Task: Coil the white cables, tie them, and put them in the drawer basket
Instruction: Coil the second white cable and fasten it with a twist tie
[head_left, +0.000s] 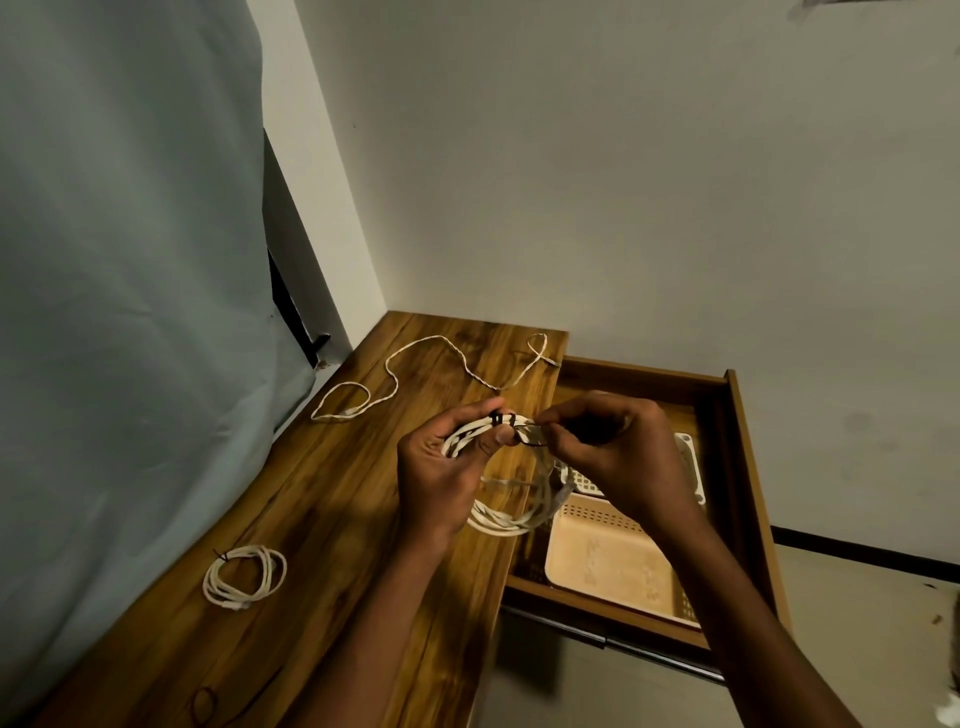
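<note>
My left hand (441, 473) grips the top of a coiled white cable (511, 519), which hangs in a loop over the desk's right edge. A black tie (503, 420) is wrapped round the coil at the top. My right hand (618, 452) pinches the tie's loose end beside my left thumb. A second coiled white cable (244, 576), bound with a dark tie, lies on the wooden desk (337, 493) at the near left. A third white cable (441, 366) lies uncoiled across the far end of the desk. The peach basket (608, 561) sits in the open drawer (748, 467), partly behind my right arm.
A pale curtain (130, 286) hangs along the desk's left side. Behind the peach basket a white perforated basket (688, 457) shows in the drawer. A dark tie loop (205, 704) lies on the desk's near end. White walls close off the corner beyond.
</note>
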